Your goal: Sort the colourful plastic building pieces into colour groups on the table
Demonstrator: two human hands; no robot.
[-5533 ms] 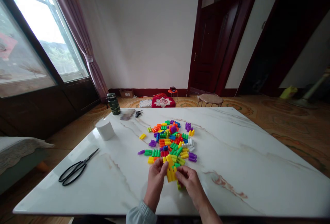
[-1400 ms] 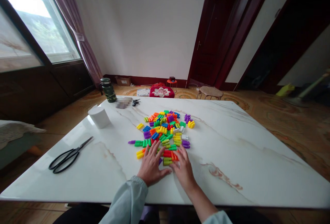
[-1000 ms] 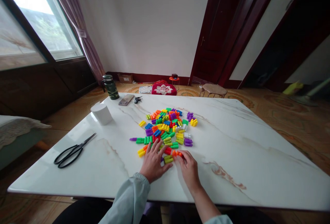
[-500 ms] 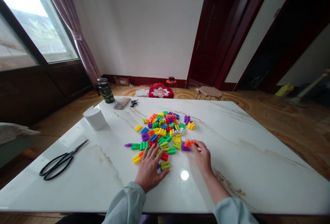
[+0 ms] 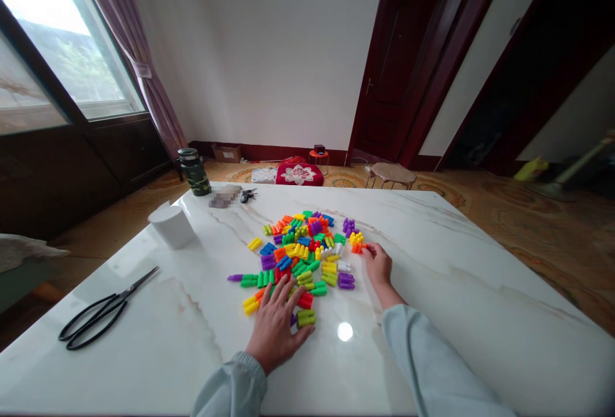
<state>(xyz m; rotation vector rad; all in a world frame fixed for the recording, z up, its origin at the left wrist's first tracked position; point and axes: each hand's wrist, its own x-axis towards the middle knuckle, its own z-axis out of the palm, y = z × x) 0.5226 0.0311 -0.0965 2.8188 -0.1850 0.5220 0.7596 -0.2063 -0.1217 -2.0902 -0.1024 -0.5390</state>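
Centrally, orange block (image 5: pixel 356 248) pinched by right hand (image 5: pixel 379 264), best lowered gently; left hand (image 5: pixel 275 326) spread open on pile (image 5: pixel 302 252).

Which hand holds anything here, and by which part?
Right hand pinches an orange block by its right end; left hand lies flat on the blocks, holding nothing.

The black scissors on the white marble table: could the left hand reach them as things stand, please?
Probably yes. The left hand rests open on the coloured plastic blocks, and only the white marble table surface lies between it and the black scissors.
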